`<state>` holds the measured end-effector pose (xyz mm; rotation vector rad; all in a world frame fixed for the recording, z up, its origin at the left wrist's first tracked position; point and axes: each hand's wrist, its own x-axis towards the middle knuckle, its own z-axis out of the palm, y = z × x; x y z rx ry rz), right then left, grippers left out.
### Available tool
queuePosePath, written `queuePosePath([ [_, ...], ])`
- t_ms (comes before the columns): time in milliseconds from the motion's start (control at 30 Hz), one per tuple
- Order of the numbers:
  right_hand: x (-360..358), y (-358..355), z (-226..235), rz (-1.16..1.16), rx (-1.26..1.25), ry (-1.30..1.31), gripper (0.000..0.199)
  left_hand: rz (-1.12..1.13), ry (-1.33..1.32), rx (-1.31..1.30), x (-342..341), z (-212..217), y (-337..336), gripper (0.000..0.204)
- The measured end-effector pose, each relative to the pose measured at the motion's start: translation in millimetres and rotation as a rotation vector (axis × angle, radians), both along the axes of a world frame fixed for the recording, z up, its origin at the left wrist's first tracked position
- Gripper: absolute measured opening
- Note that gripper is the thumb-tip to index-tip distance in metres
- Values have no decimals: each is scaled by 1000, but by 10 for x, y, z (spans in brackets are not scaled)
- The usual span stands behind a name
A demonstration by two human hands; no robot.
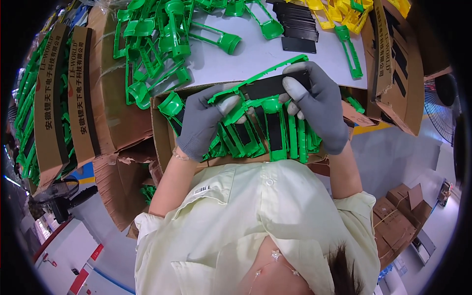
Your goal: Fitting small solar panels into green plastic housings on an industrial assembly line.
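Both of my hands wear grey gloves with pale fingertips. My left hand (202, 120) grips the rounded end of a green plastic frame (268, 73), which is held tilted in front of me. Thumb and fingers of my right hand (318, 105) pinch a flat black plate (263, 87) at its right end. The plate lies along the opening of the frame; whether it is seated cannot be told. Just below my hands is an open cardboard box (162, 135) holding several green frames (292, 135), some with black plates in them.
Behind the box, a white tabletop (223, 64) carries a heap of green frames (172, 32), a row of black plates (296, 22) and yellow plastic parts (344, 14). Cardboard boxes (110, 88) flank it left and right. A fan (439, 108) stands at right.
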<state>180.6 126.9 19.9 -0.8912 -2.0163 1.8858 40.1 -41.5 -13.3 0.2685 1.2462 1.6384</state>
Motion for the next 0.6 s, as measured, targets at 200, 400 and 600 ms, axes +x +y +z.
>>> queuePosePath([
  [200, -9, -74, -144, 45, 214, -51, 22, 6, -44, -50, 39, 18, 7, 31],
  [400, -7, -64, -246, 69, 385, -214, 25, 48, -45, -120, 123, 0, 76, 29],
  [600, 14, -79, -167, 90, 711, -315, 35, 44, 22, -164, 149, 85, 120, 26],
])
